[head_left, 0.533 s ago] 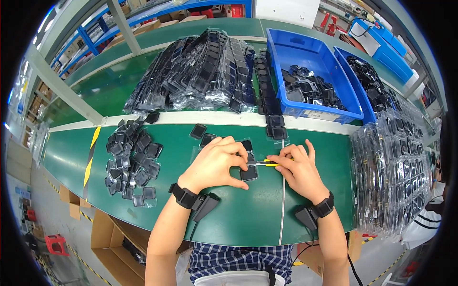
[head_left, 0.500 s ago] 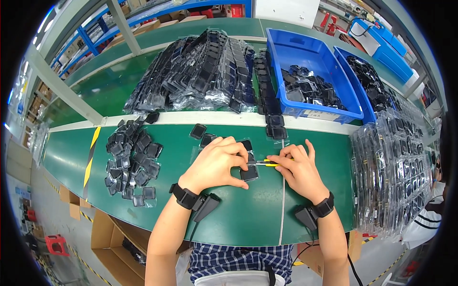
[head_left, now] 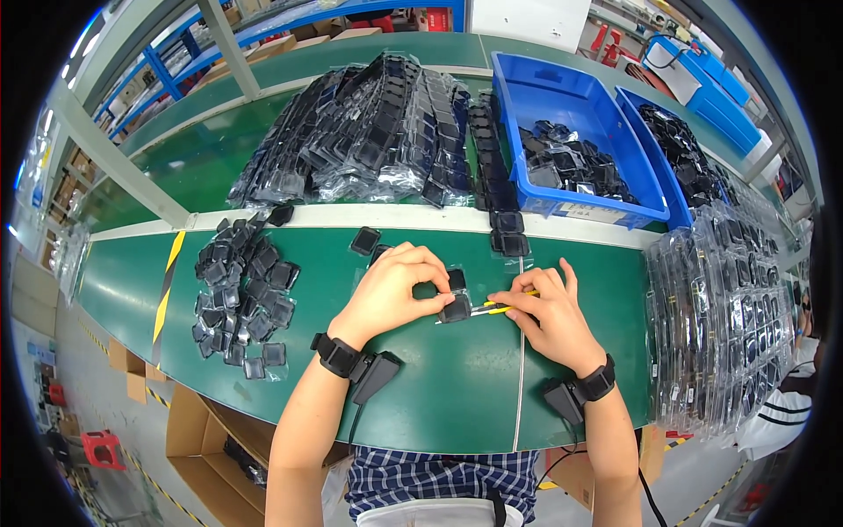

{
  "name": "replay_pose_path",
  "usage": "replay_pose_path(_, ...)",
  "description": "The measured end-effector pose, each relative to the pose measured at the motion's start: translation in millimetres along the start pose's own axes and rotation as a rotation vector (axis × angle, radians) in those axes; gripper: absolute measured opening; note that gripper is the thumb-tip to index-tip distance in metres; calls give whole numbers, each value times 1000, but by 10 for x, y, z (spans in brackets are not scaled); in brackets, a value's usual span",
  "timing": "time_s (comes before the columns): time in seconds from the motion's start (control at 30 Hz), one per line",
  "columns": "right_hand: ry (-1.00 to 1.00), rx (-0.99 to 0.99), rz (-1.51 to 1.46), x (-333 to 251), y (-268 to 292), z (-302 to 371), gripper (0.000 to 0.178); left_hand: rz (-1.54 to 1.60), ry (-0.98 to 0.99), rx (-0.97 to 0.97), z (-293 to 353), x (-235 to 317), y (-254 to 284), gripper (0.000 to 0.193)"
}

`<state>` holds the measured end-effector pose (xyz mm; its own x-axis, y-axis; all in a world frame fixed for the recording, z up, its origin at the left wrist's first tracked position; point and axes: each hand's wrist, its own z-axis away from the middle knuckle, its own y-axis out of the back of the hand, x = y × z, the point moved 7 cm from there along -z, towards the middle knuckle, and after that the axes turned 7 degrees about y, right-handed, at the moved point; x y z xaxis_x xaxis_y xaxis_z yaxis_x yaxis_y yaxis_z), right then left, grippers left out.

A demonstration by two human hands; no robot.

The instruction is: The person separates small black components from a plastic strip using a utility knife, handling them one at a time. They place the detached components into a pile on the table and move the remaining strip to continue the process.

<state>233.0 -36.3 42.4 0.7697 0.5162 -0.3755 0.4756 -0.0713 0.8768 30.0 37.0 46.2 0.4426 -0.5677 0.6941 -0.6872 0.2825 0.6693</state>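
Observation:
My left hand [head_left: 397,285] is closed, thumb and fingertips pinching a small dark square piece in a clear pouch [head_left: 456,308]. Another pouched square [head_left: 455,279] lies just beyond it, apparently on the same strip. Held in my right hand [head_left: 554,309] is a slim yellow-handled tool [head_left: 499,307] with metal ends; its exact kind is hard to make out. Its metal part reaches the pouch's right side, and a thin bright point shows at the left. My right little finger is raised. More of the strip is partly hidden behind my left hand.
A heap of single pouched squares [head_left: 250,299] lies left on the green table [head_left: 413,395]. Stacked pouch strips [head_left: 369,132] stand behind the white ledge. Blue bins [head_left: 580,88] with dark pieces stand back right. Another tall pouch stack [head_left: 716,325] is right; an open carton [head_left: 198,439] sits below.
My left thumb has come up and closed on the near pouch, which has tilted and shifted slightly. The yellow-handled tool has turned and its handles show farther apart.

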Motion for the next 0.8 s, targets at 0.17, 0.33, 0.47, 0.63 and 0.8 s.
replay_pose_path(0.17,-12,-7,-46,12,-20,-21,28,-83,48,-41,0,-25,-23,14)
replay_pose_path(0.33,19,33,-63,60,-74,-124,28,-89,49,-60,-19,1,-24,13)
replay_pose_path(0.47,16,30,-141,135,-117,-159,28,-99,46,-85,-50,17,-51,12)
replay_pose_path(0.63,-4,-60,-124,321,68,-52,28,-122,35,-62,-6,20,-6,12)
replay_pose_path(0.8,-138,4,-106,473,210,113,31,19,101,-3,-11,-176,131,13)
